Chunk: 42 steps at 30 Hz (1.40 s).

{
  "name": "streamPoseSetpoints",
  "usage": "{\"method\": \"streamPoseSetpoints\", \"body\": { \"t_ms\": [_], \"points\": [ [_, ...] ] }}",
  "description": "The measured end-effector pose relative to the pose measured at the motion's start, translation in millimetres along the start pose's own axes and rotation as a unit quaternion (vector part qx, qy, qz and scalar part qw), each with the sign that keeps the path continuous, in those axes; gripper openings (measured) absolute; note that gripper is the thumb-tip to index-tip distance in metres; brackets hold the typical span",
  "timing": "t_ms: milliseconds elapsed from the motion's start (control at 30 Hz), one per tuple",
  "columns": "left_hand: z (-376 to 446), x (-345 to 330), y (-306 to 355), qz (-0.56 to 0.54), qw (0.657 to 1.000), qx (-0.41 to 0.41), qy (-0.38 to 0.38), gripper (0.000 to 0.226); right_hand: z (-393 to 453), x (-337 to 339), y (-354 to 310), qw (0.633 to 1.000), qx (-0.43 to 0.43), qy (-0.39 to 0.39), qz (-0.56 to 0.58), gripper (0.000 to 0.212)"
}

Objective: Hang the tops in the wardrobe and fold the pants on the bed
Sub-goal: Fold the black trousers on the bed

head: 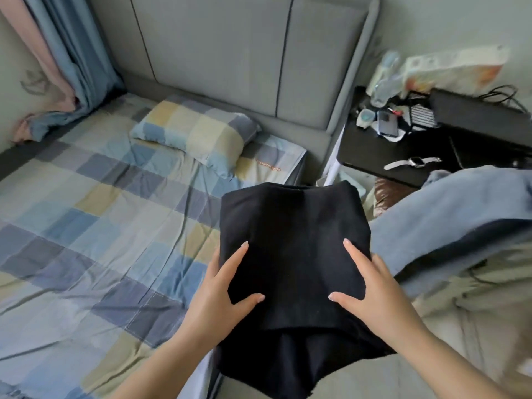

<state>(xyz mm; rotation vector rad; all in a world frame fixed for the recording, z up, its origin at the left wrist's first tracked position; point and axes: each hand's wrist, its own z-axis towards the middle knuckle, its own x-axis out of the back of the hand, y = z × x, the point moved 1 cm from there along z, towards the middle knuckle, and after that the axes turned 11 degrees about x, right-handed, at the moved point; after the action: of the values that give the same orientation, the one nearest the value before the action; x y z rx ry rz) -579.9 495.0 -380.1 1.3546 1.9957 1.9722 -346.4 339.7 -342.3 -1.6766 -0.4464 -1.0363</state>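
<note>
Checked bedding in blue, grey and pale yellow covers the bed (86, 211), with a matching pillow (195, 133) lying near the grey padded headboard (230, 53) and blue and pink curtains (72, 61) hanging in the far left corner.

At the bed's right edge a black folded garment (293, 240) is held up in front of the person. It is plain, dark and thick-looking, folded into a roughly square block, with looser layers of the same cloth hanging out below the near edge. Whether it is a top or pants cannot be told.

The left hand (221, 295) takes the garment's left side and the right hand (374, 295) its right side. On each, the forefinger and thumb lie spread flat on the upper face while the other fingers are hidden beneath the cloth, so each grip clasps an edge of the block between them.

Right of the garment lies a heap of clothes (460, 226), blue on top with beige beneath. Beyond it a dark surface (374, 151) carries a phone (387, 123), a watch (414, 162), a clear bottle and other small clutter.
</note>
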Motion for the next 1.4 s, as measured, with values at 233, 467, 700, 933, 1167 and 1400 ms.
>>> {"method": "streamPoseSetpoints", "body": {
  "t_ms": [233, 467, 700, 933, 1167, 1400],
  "points": [
    [-60, -46, 72, 0.023, 0.996, -0.06, -0.06, 0.088, -115, 63, 20, 0.997, -0.024, 0.069, 0.018, 0.097],
    [-150, -137, 148, 0.028, 0.981, -0.141, -0.13, 0.087, -276, 126, 67, 0.986, -0.106, 0.13, 0.014, 0.094],
    [-224, -217, 207, 0.022, 0.962, -0.204, -0.179, 0.088, -405, 175, 99, 0.967, -0.164, 0.197, 0.007, 0.092],
    [-235, -277, 264, 0.042, 0.932, -0.255, -0.256, 0.088, -470, 205, 131, 0.938, -0.231, 0.26, 0.003, 0.093],
    [-176, -352, 321, 0.066, 0.894, -0.288, -0.338, 0.088, -458, 226, 184, 0.904, -0.291, 0.313, 0.024, 0.093],
    [-74, -438, 407, 0.116, 0.838, -0.327, -0.421, 0.087, -402, 261, 244, 0.84, -0.379, 0.385, 0.058, 0.094]
  ]
}}
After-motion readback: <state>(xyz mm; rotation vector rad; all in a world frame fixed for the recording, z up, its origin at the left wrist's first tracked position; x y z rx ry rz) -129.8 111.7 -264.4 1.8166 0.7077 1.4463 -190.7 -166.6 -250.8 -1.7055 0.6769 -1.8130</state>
